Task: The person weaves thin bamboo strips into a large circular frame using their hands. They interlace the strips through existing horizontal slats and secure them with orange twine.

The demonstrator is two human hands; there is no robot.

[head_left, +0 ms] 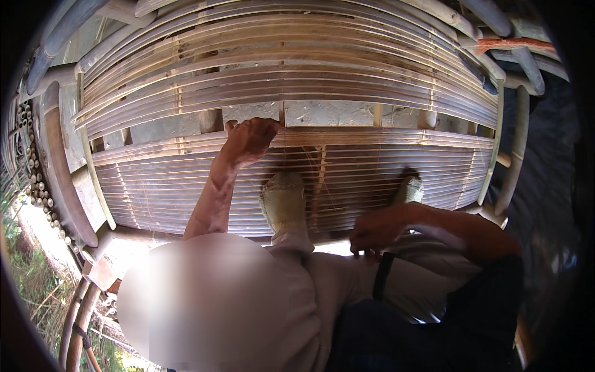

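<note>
A bamboo frame of long, thin slats [291, 77] lies below me, tied by lighter cross bindings [321, 164]. My left hand [251, 141] rests at the edge of a wider slat [372, 136], beside the long gap, with its fingers curled in. What is in those fingers is hidden. A thin reddish strand [310, 156] runs near it across the slats. My right hand [381, 230] hangs over my right leg, fingers bent and pressed together. Shadow hides whatever it may hold. Both my feet, in pale dirty boots [283, 198], stand on the nearer slats.
Thick bamboo poles [62, 161] border the frame at the left, with more at the far right beside an orange-red strip [517, 44]. Cut bamboo ends [38, 186] are stacked at far left above grass [28, 273]. A blurred pale rounded shape [217, 297] covers the lower left.
</note>
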